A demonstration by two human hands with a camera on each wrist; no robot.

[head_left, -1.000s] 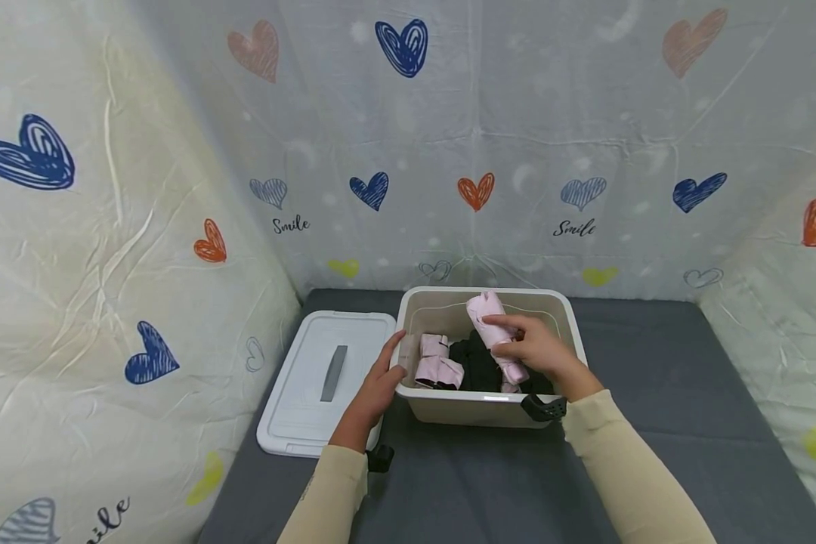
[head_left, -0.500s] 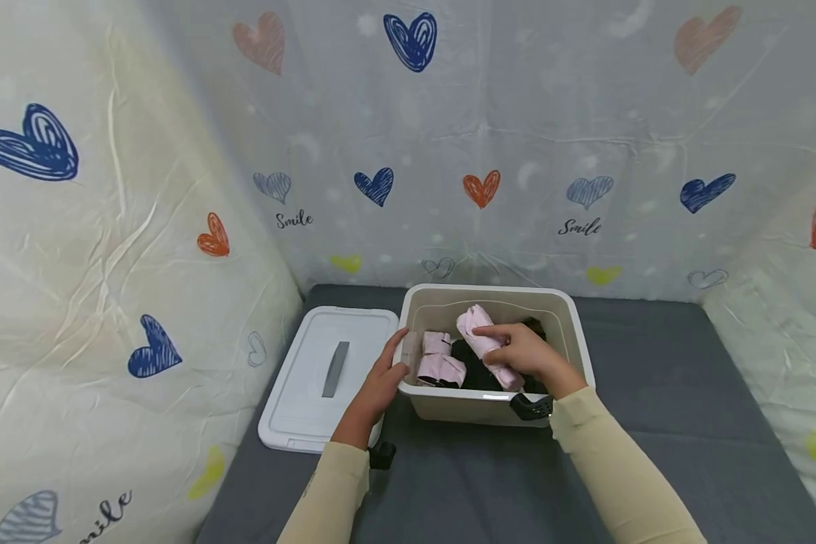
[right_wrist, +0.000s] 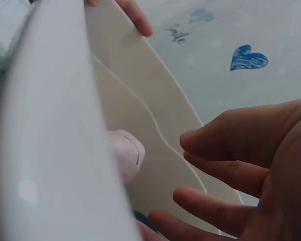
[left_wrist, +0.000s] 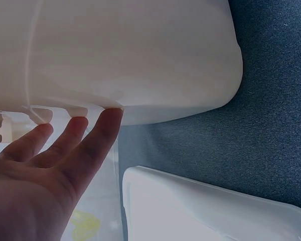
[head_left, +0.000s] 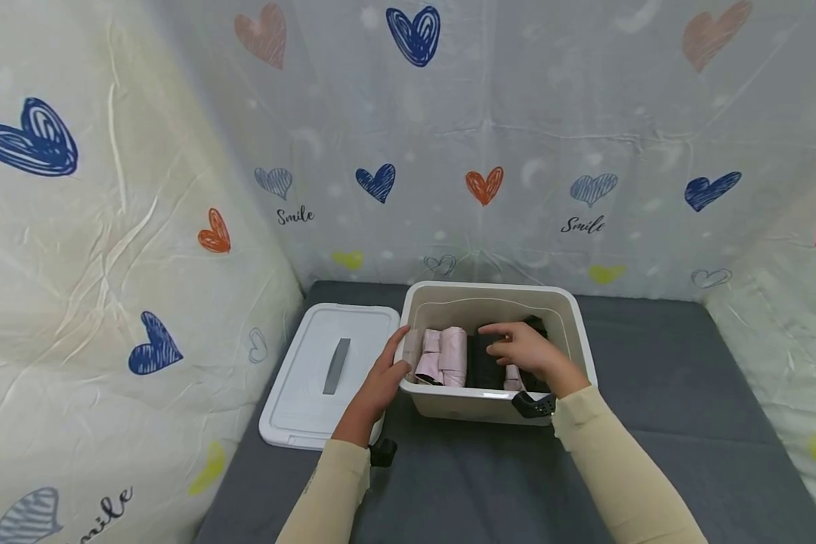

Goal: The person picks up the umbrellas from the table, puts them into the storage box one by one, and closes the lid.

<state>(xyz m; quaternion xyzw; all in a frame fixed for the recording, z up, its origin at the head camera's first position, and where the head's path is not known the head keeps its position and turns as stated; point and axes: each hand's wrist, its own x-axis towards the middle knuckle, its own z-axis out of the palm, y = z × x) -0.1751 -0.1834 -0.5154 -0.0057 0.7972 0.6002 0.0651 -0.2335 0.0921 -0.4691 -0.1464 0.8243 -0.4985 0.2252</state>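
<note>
My left hand (head_left: 379, 381) rests against the left end of a beige plastic storage bin (head_left: 462, 408). In the left wrist view, its straight fingers (left_wrist: 93, 148) touch the bin's outer wall. My right hand (head_left: 527, 351) is over the bin's right half, fingers spread and loosely bent with nothing between them. A pink rolled garment (head_left: 453, 357) stands lengthwise in the bin's left part, beside another pink bundle (head_left: 430, 355). Black rolled cloth (head_left: 486, 363) lies right of it. More pink cloth (head_left: 513, 378) shows partly under my right hand.
The bin's white lid (head_left: 306, 378) with a grey handle (head_left: 336, 366) lies flat to the left, close to the bin. A dark grey cloth (head_left: 449, 483) covers the table. Behind stands a curtain (head_left: 530, 136) printed with hearts.
The pink roll that my right hand held has been set down upright beside the left pink bundle and let go. My right hand has stayed over the bin; the left hand has kept its place.
</note>
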